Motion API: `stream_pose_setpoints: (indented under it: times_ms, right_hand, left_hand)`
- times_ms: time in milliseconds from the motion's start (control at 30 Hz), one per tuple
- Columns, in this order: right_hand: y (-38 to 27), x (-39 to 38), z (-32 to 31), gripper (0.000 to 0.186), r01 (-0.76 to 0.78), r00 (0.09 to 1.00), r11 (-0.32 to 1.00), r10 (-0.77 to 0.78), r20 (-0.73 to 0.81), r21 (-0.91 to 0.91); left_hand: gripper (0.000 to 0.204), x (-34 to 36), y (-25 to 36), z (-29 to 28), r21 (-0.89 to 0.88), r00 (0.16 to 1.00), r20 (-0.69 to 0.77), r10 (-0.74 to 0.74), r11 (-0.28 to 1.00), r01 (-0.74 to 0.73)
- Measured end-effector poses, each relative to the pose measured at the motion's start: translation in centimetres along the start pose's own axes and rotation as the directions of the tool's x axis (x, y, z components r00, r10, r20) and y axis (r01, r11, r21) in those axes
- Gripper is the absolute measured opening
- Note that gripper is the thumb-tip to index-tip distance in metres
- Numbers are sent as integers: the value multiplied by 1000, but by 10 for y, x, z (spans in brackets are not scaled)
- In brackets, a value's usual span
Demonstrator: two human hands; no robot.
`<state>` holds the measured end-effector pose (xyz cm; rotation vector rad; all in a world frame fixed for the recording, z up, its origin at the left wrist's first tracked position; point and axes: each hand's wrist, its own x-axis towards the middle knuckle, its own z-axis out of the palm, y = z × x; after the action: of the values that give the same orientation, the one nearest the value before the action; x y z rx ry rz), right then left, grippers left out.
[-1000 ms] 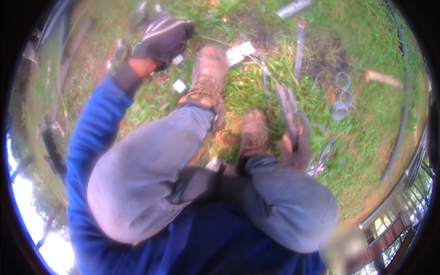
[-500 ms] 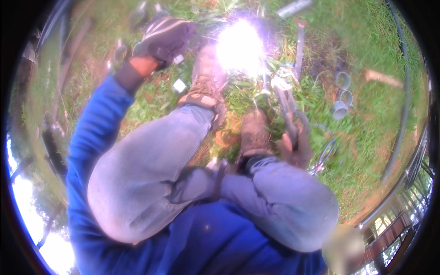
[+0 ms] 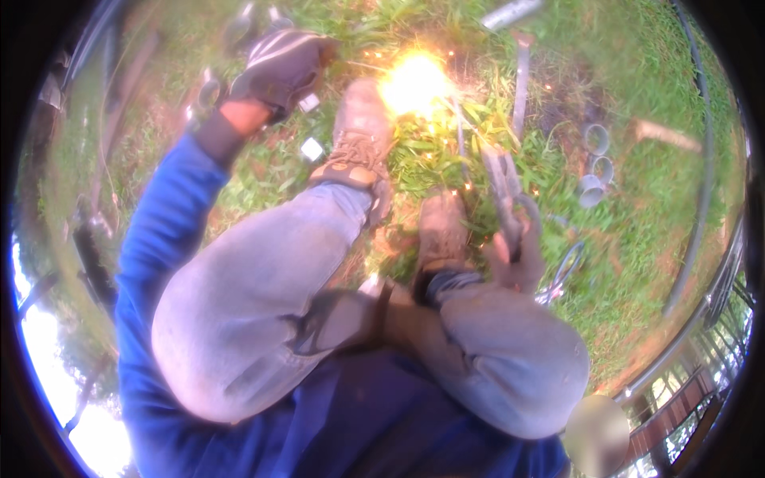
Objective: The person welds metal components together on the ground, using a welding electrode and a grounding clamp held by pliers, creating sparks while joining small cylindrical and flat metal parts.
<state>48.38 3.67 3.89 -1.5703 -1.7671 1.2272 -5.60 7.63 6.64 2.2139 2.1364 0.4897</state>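
Note:
My right hand (image 3: 522, 259), bare, is wrapped round a welding electrode holder (image 3: 504, 187) beside my right boot (image 3: 443, 227). A thin electrode (image 3: 470, 119) slants from its jaws up and left toward a yellow-white glare (image 3: 414, 84) with sparks. The glare hides the metal under it. My left hand (image 3: 283, 68), in a dark glove with pale stripes, is closed just left of the glare. What its fingers hold is hidden. My left boot (image 3: 362, 119) stands close below the glare.
Two small pale blocks (image 3: 311, 148) lie near my left boot. Right of the holder are a flat metal bar (image 3: 522, 88), several short pipe rings (image 3: 590, 191) and a wooden stick (image 3: 668, 135). A grey pipe (image 3: 511, 13) lies farther off. A long dark hose (image 3: 703, 175) curves along the right.
The glare has shrunk and turned from violet-white to yellow-orange, with sparks scattering. Grass and the electrode show more clearly. Both hands have hardly moved.

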Motion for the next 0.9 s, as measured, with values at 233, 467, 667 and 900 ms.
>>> stream_pose_setpoints:
  times_ms: [233,467,667,900]
  right_hand:
    - [-16,1,-2,88,198,979,971,-189,77,-136]
    - [-11,2,-1,82,164,985,981,-156,73,-106]
    - [-8,3,-4,82,105,992,990,-97,81,-94]
    - [-12,4,1,91,266,962,957,-257,89,-112]
  left_hand:
    - [10,-5,-25,27,45,998,15,59,997,-60]
    - [11,-9,-41,40,86,994,57,92,992,-97]
    - [11,-7,-26,28,107,995,39,96,989,-100]
    - [12,4,-18,12,2,860,421,-287,949,316]
